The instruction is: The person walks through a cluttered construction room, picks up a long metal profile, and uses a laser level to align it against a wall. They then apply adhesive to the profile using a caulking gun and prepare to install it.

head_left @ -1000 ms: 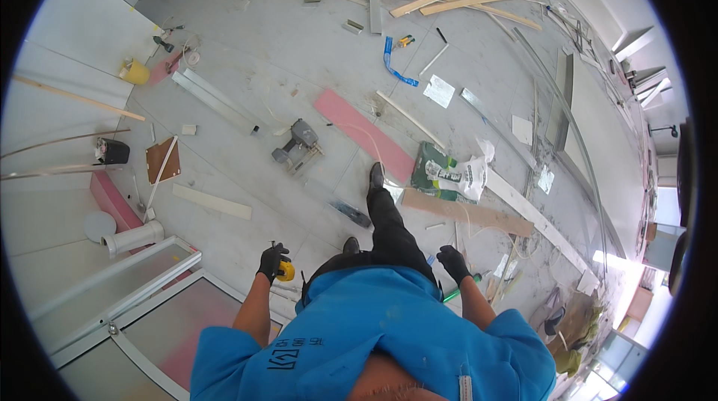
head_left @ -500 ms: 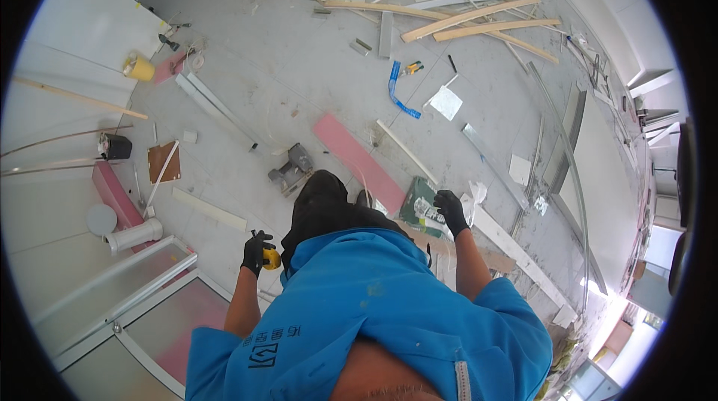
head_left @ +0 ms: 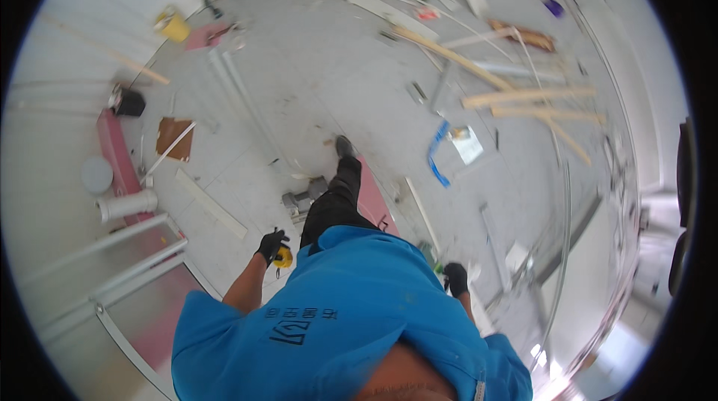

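My left hand [head_left: 272, 245], in a black glove, is closed round a yellow tape measure [head_left: 283, 256] beside my hip. On the other side, my right hand [head_left: 455, 280], also in a black glove, hangs low with its fingers curled in. Whether anything is inside its fingers is hidden. Close to the right hand lies a green package [head_left: 428, 253], mostly covered by my blue shirt. A grey power tool [head_left: 305, 197] rests on the floor beside my leg. One dark shoe [head_left: 345, 147] is out in front, near a pink board [head_left: 371, 199].
Wooden strips [head_left: 527, 96] lie crossed at the far right. A blue strip [head_left: 437, 154] and a white sheet [head_left: 467, 145] lie ahead. Along the left stand a yellow bucket [head_left: 173, 25], a black bucket [head_left: 129, 101], a white pipe [head_left: 127, 206] and a framed glass panel [head_left: 161, 304].
I have stepped forward, one foot now showing further out. The view has turned, and floor objects have shifted. The tape measure stays in my left hand; my right hand is lower.
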Demonstrator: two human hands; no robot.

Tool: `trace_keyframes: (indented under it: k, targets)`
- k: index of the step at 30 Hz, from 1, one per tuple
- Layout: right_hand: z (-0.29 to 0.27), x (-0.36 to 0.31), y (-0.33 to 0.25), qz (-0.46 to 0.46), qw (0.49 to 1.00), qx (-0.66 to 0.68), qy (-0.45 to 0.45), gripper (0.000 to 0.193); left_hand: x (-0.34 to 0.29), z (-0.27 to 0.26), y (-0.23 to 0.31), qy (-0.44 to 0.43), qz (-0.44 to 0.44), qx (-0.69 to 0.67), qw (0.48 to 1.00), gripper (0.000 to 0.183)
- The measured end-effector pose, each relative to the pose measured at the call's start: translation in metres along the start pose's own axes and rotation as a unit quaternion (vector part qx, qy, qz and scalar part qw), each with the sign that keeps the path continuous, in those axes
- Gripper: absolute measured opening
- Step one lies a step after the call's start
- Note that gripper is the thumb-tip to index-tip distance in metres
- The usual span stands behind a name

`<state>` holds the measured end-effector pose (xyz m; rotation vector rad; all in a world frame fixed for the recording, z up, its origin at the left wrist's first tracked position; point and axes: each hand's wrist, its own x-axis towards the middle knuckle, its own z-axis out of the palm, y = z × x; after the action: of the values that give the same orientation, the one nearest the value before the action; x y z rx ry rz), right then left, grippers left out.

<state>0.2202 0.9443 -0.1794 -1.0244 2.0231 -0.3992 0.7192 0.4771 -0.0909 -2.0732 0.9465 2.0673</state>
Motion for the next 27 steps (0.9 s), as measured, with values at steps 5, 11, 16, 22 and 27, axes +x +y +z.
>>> trace_keyframes:
  k: [5,11,16,22,27]
  targets:
    - [-0.101,0.113,-0.059,0.034,0.998,0.044,-0.012,0.019,0.029,0.022,0.142,0.018,0.106,-0.017,0.994,0.042]
    - [-0.268,0.311,-0.327,0.032,0.941,0.333,0.050,0.028,0.046,0.011,0.232,0.036,0.131,-0.119,0.984,0.040]
    - [-0.277,0.441,-0.316,-0.095,0.979,0.175,0.051,0.019,0.085,-0.009,0.261,0.070,0.112,-0.145,0.981,0.038]
    - [-0.229,0.595,-0.244,-0.201,0.971,-0.104,-0.075,0.008,0.068,-0.024,0.240,0.165,0.044,-0.251,0.953,0.039]
    - [-0.261,0.699,-0.288,-0.236,0.965,-0.077,-0.087,0.011,0.062,-0.012,0.302,0.229,0.013,-0.258,0.939,0.040]
